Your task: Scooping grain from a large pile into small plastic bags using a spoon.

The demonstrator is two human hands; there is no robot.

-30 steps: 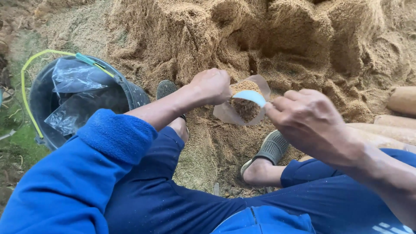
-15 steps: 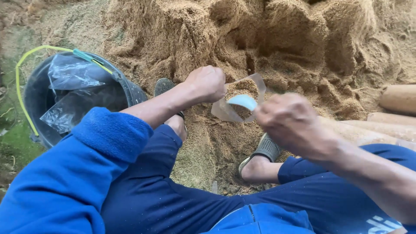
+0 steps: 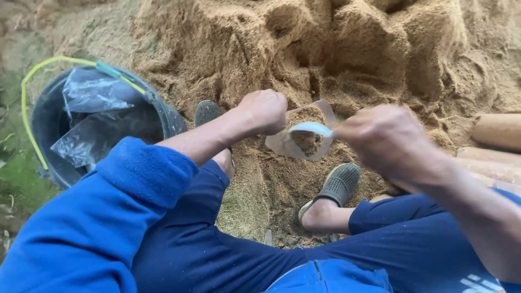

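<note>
A dark bucket [image 3: 51,163] lined with clear plastic is sitting at the left. The left hand [image 3: 264,111] is gripping a clear plastic bag [image 3: 304,138] by its rim, over the sawdust pile [image 3: 380,49]. The bag is looking thin, floppy and light, best pinched at the mouth. The right hand [image 3: 388,141], blurred, is probably closing on a pale blue scoop [image 3: 310,128] at the bag's opening.

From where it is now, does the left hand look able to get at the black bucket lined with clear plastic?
Probably yes. The left hand grips a clear plastic bag of sawdust, so it is occupied, but the black bucket sits open beside the left arm with nothing between them; only the raised yellow handle arches over it.
</note>
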